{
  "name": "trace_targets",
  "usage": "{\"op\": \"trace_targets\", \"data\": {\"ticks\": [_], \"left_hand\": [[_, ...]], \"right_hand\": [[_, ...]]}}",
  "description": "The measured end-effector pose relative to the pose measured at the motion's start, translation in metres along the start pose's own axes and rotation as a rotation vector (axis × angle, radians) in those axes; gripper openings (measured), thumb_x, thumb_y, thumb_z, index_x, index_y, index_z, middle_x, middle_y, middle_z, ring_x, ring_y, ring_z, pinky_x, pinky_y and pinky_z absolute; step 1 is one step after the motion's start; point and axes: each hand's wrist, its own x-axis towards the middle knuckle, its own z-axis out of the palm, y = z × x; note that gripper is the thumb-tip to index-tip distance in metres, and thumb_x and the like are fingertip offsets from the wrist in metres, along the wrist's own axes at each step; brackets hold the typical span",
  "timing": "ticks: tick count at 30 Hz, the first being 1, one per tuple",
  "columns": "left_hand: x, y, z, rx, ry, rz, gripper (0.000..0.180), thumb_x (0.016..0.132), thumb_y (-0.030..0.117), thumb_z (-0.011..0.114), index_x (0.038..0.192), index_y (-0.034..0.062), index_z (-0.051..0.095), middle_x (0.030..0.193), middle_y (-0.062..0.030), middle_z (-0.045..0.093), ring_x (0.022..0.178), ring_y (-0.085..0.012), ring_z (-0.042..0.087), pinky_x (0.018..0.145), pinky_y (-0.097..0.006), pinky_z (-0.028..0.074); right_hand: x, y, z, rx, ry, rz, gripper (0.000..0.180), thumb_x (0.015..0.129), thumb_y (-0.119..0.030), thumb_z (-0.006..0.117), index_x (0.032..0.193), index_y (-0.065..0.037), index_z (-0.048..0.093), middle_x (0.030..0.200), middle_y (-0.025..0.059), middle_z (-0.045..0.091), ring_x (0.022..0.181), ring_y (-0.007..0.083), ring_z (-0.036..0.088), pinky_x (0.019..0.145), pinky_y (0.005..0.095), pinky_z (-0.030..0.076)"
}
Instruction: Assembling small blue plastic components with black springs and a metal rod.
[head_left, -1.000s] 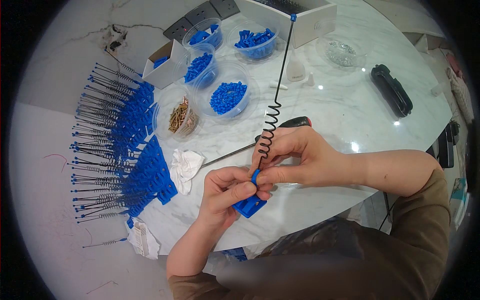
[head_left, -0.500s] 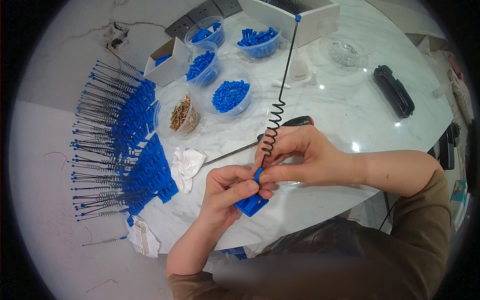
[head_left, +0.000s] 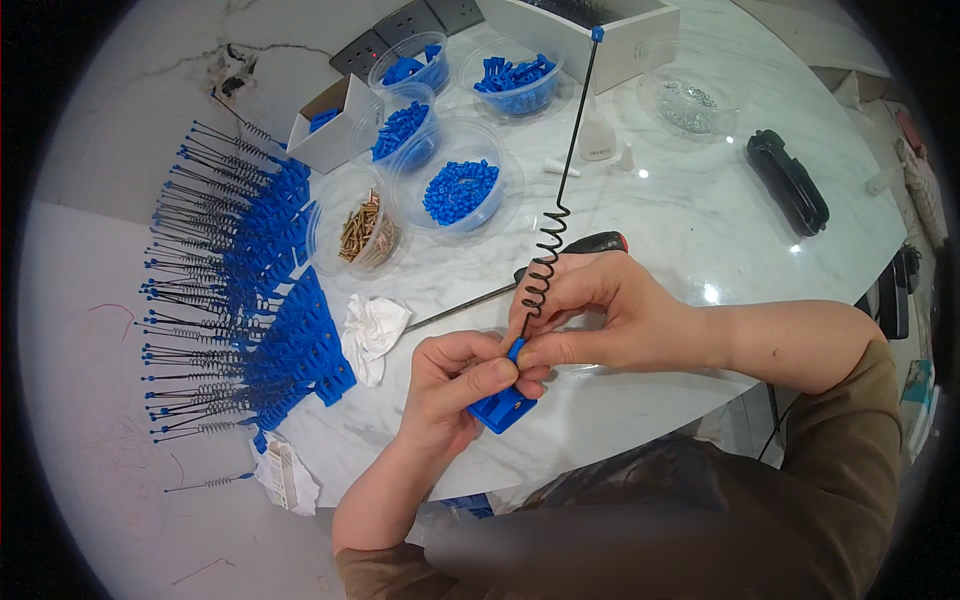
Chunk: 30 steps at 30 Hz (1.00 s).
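My left hand point(head_left: 450, 385) is closed on a blue plastic base point(head_left: 503, 409), its thumb pressed near the top of the piece. From the base a black coiled wire point(head_left: 543, 262) rises, tilted up and to the right, ending in a small blue tip point(head_left: 597, 35). My right hand point(head_left: 585, 310) pinches the blue sleeve point(head_left: 516, 349) where the wire meets the base. Fingers of both hands meet there and partly hide the joint. Behind my right hand lies a screwdriver point(head_left: 465, 305) with a black and red handle, partly covered.
Many similar blue pieces with wires point(head_left: 290, 350) are stacked at the left. Tubs of small blue parts point(head_left: 462, 193) and a tub of brass-coloured screws point(head_left: 362, 228) stand behind. Crumpled tissue point(head_left: 372, 335) lies near my left hand. A black stapler-like tool point(head_left: 788, 183) lies at right.
Almost nothing differs. The wire has shifted very slightly, its blue tip a touch to the right; both hands keep their grip.
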Motion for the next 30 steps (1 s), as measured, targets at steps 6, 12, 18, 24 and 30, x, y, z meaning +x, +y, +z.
{"op": "trace_targets", "data": {"ticks": [6,12,18,24,30], "left_hand": [[-0.0004,-0.0009,0.0008,0.008,0.002,0.016,0.015,0.085,0.006,0.066,0.093,-0.0064,0.066,0.09,-0.0219,0.069,0.079,-0.0251,0.07,0.075,-0.035,0.057],[-0.0001,-0.0016,-0.0005,0.015,-0.01,0.033,0.017,0.085,0.006,0.065,0.096,-0.0068,0.066,0.093,-0.0204,0.069,0.083,-0.0252,0.07,0.078,-0.036,0.056],[0.0029,-0.0001,-0.0024,0.026,0.007,0.043,0.017,0.084,0.003,0.061,0.098,-0.0058,0.065,0.096,-0.0178,0.068,0.086,-0.0252,0.069,0.08,-0.036,0.055],[0.0026,0.0002,-0.001,0.049,0.022,0.03,0.015,0.085,0.004,0.062,0.096,-0.0041,0.065,0.094,-0.0171,0.068,0.086,-0.0253,0.069,0.081,-0.035,0.055],[0.0042,-0.0003,0.0016,0.016,0.032,0.019,0.01,0.085,0.006,0.064,0.089,-0.0029,0.063,0.09,-0.0156,0.068,0.084,-0.0248,0.069,0.078,-0.033,0.054]], "right_hand": [[-0.0004,-0.0001,0.0019,0.051,-0.005,-0.003,0.014,0.08,-0.005,0.073,0.093,-0.001,0.07,0.094,0.0063,0.063,0.087,0.0145,0.059,0.08,0.0293,0.047],[-0.0004,0.0007,0.0002,-0.044,0.001,-0.054,0.014,0.081,-0.006,0.073,0.094,-0.001,0.07,0.094,0.0061,0.063,0.089,0.0144,0.059,0.077,0.0281,0.048],[0.0007,0.0,0.001,-0.053,0.021,0.032,0.017,0.083,-0.007,0.071,0.098,-0.001,0.068,0.102,0.0065,0.06,0.096,0.0151,0.059,0.083,0.028,0.051],[0.0012,-0.0001,0.0009,-0.055,0.015,0.011,0.017,0.084,-0.009,0.069,0.094,0.003,0.062,0.098,0.0066,0.058,0.096,0.014,0.059,0.079,0.0268,0.054],[-0.0002,0.0027,0.0021,-0.009,0.007,0.041,0.021,0.081,-0.008,0.072,0.098,0.003,0.064,0.102,0.0071,0.057,0.097,0.0148,0.059,0.08,0.0272,0.055]]}}
